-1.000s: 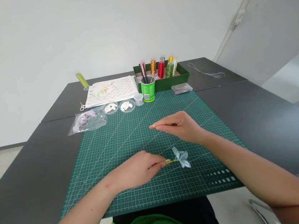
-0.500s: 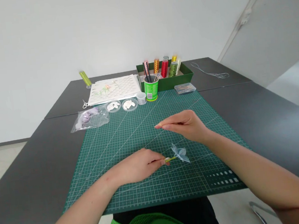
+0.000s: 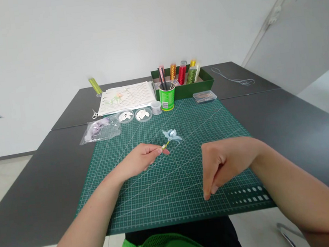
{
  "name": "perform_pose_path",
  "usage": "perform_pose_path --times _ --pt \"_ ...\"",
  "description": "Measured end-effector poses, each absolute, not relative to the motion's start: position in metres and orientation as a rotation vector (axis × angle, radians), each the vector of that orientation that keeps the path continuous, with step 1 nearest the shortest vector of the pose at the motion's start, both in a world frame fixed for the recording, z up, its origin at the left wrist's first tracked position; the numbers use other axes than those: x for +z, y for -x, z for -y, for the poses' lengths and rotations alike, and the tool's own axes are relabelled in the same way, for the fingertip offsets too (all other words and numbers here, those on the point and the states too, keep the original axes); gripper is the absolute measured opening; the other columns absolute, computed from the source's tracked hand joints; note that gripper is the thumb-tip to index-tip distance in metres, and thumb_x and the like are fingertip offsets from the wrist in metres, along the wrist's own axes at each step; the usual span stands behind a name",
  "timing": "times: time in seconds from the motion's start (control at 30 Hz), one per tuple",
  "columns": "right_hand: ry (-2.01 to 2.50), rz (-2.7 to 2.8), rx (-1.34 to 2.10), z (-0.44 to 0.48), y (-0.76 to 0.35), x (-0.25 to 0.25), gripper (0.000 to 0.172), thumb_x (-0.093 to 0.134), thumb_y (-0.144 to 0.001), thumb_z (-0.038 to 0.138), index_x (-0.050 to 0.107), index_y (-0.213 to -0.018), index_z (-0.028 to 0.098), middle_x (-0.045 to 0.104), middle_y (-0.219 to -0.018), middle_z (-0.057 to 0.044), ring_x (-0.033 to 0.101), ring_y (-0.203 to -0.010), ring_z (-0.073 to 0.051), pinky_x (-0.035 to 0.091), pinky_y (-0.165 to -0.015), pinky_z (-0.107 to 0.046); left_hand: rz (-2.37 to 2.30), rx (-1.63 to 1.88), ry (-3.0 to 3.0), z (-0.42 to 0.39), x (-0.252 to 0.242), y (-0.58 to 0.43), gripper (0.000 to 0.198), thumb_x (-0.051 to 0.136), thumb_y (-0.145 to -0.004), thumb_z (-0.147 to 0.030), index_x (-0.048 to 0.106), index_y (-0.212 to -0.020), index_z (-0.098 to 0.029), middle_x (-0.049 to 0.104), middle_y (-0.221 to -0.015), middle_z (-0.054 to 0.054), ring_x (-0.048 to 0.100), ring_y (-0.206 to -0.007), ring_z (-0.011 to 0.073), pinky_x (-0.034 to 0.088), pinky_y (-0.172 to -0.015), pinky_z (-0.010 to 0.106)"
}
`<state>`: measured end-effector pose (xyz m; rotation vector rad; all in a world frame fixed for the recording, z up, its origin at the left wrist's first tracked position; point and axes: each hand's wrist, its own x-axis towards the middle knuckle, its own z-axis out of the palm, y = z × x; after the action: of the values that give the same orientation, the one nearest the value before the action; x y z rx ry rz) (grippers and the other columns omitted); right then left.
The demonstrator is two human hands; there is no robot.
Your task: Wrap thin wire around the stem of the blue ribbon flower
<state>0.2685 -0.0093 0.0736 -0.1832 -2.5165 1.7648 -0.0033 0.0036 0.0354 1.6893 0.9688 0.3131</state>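
Note:
My left hand pinches the green stem of a small pale blue flower and holds it above the green cutting mat, its petals pointing away from me. My right hand hangs over the mat nearer to me, fingers drawn together and pointing down in a pinch. What those fingertips hold, perhaps a fine thread, is too thin to make out. The two hands are apart.
At the mat's far edge stand a green cup of tools, a green box of thread spools, two small dishes of white pieces, a clear bag, a printed sheet, scissors and a clear case. A dark table surrounds the mat.
My left hand lifted the flower and carried it away from me. My right hand came back toward me and turned its fingers downward.

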Motion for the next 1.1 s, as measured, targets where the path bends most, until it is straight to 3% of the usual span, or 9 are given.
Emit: perform_pose_path --times 0.1,0.23,0.3,0.37,0.53,0.73,0.87,1.1 --pt "0.188 2.546 1.788 0.011 -0.268 0.074 0.020 0.067 -0.095 0.017 0.079 -0.109 0.011 0.080 -0.100 -0.012 0.079 -0.088 -0.015 0.058 -0.072 -0.014 -0.955 0.329 -1.665 -0.005 0.037 0.006 0.052 0.047 -0.099 -0.054 0.073 -0.116 -0.012 0.029 -0.053 -0.009 0.027 -0.046 0.0093 0.027 -0.048 0.022" --pt "0.163 2.440 1.756 0.009 -0.270 0.075 0.020 0.068 -0.094 0.016 0.079 -0.111 0.013 0.081 -0.098 -0.010 0.078 -0.076 -0.011 0.055 -0.063 -0.011 -1.003 0.256 -1.768 -0.003 0.035 0.001 0.050 0.045 -0.100 -0.052 0.074 -0.115 -0.014 0.029 -0.055 -0.008 0.027 -0.048 0.0098 0.022 -0.049 0.023" --pt "0.213 2.288 1.693 0.007 -0.268 0.073 0.019 0.070 -0.093 0.017 0.080 -0.109 0.017 0.081 -0.095 -0.008 0.075 -0.066 -0.009 0.053 -0.056 -0.011 -1.027 0.219 -1.877 0.003 0.034 -0.004 0.046 0.045 -0.102 -0.049 0.075 -0.111 -0.017 0.036 -0.057 -0.006 0.030 -0.051 0.0105 0.023 -0.051 0.024" --pt "0.317 2.085 1.601 0.005 -0.264 0.069 0.016 0.073 -0.091 0.021 0.082 -0.104 0.020 0.081 -0.093 -0.007 0.074 -0.063 -0.010 0.054 -0.054 -0.014 -0.999 0.212 -1.975 0.013 0.033 -0.012 0.042 0.043 -0.104 -0.043 0.074 -0.099 -0.017 0.051 -0.065 -0.002 0.043 -0.058 0.0121 0.030 -0.055 0.025" --pt "0.566 1.785 1.399 -0.001 -0.248 0.050 0.012 0.076 -0.086 0.024 0.083 -0.096 0.026 0.082 -0.097 -0.003 0.078 -0.085 -0.016 0.063 -0.074 -0.023 -0.911 0.061 -2.126 0.042 0.033 -0.032 0.041 0.040 -0.105 -0.030 0.064 -0.074 -0.018 0.051 -0.057 -0.003 0.042 -0.048 0.0107 0.027 -0.052 0.028" --pt "0.811 1.790 1.304 -0.011 -0.238 0.028 0.014 0.074 -0.087 0.030 0.083 -0.097 0.027 0.081 -0.102 -0.002 0.077 -0.098 -0.018 0.063 -0.089 -0.031 -0.813 0.046 -2.088 0.052 0.035 -0.036 0.036 0.041 -0.104 -0.022 0.076 -0.098 -0.018 0.067 -0.066 -0.001 0.052 -0.050 0.0110 0.039 -0.056 0.026" --pt "0.866 1.854 1.265 -0.017 -0.238 0.021 0.018 0.073 -0.088 0.035 0.083 -0.099 0.025 0.081 -0.103 -0.003 0.077 -0.099 -0.019 0.062 -0.091 -0.034 -0.763 0.045 -2.052 0.051 0.041 -0.033 0.037 0.042 -0.105 -0.026 0.077 -0.098 -0.019 0.056 -0.053 -0.005 0.042 -0.042 0.0087 0.035 -0.051 0.023" --pt "0.950 2.053 1.251 -0.032 -0.247 0.000 0.023 0.069 -0.091 0.036 0.082 -0.103 0.021 0.081 -0.104 -0.005 0.076 -0.100 -0.020 0.059 -0.091 -0.033 -0.809 0.166 -1.988 0.049 0.049 -0.028 0.038 0.040 -0.106 -0.031 0.075 -0.104 -0.018 0.045 -0.051 -0.007 0.034 -0.040 0.0075 0.025 -0.043 0.022"
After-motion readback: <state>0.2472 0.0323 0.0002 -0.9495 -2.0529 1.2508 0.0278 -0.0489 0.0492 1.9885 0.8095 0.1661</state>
